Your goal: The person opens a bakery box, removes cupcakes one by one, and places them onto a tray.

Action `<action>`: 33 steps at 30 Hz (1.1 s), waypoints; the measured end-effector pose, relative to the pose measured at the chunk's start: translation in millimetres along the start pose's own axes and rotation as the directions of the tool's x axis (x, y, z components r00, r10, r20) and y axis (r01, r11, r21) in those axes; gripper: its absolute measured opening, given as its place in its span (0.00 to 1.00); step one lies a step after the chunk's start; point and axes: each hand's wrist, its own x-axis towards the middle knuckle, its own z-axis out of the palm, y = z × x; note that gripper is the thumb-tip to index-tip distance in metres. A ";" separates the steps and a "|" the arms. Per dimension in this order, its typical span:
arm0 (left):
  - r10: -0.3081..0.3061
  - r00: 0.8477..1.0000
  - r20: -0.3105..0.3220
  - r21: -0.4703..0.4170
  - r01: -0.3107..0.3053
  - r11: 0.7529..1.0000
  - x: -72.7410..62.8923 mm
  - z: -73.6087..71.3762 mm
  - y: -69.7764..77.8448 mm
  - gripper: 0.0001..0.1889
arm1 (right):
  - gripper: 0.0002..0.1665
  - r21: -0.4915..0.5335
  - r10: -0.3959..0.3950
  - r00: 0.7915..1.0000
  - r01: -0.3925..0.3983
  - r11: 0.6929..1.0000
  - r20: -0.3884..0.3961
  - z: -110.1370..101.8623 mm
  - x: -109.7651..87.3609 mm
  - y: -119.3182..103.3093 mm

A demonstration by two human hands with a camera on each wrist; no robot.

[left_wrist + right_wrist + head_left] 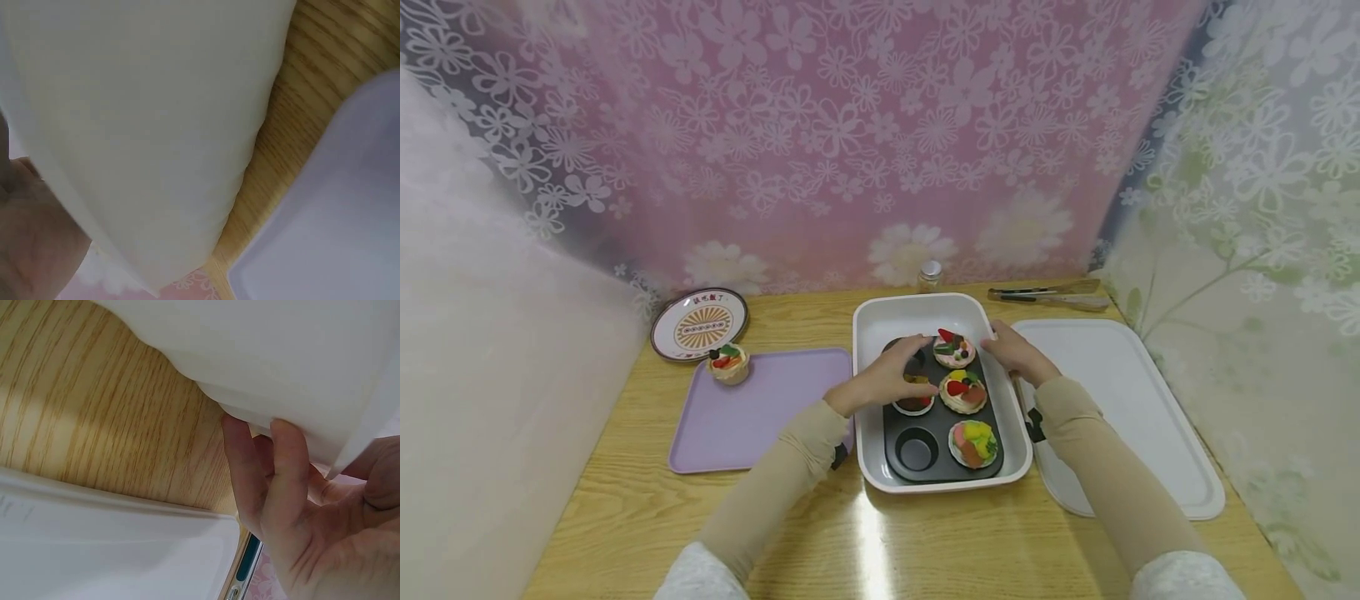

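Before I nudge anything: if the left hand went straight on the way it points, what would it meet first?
Probably the farthest tart in the right column of the dark tin, just ahead of the left hand in the head view. Height is unclear, so it might pass over.

Right hand [312, 531] gripping the edge of a white container [281, 356]
The container's smooth wall takes up the upper right, its wavy lower edge slanting down across the wood-grained tabletop [112, 394]. The hand enters from the lower right; two fingers press their tips to the outside of the wall near that lower edge, another finger sits partly hidden behind them, and the thumb side passes beyond the rim, its tip out of sight. A white tray [106, 556] lies at lower left, apart from the container, with wood showing between them. By the tray's corner, next to the hand, are a dark teal strip [249, 557] with a shiny edge and some pink flowered cloth [265, 581]
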 end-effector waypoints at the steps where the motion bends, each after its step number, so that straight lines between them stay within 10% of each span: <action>1: -0.005 1.000 0.010 0.005 0.005 1.000 -0.1 0.7 -0.2 0.49 | 0.36 -0.003 -0.002 1.000 0.002 1.000 0.001 -0.1 0.2 0.1; 19: 0.012 0.996 0.087 0.126 -0.023 0.992 -5.2 13.0 -5.6 0.38 | 0.36 -0.003 -0.013 1.000 0.013 1.000 -0.014 2.5 1.7 1.6; 33: 0.042 0.978 0.203 0.133 -0.070 0.989 -22.9 -4.1 -9.5 0.43 | 0.35 0.029 -0.005 1.000 0.005 1.000 0.001 0.9 -1.0 -1.1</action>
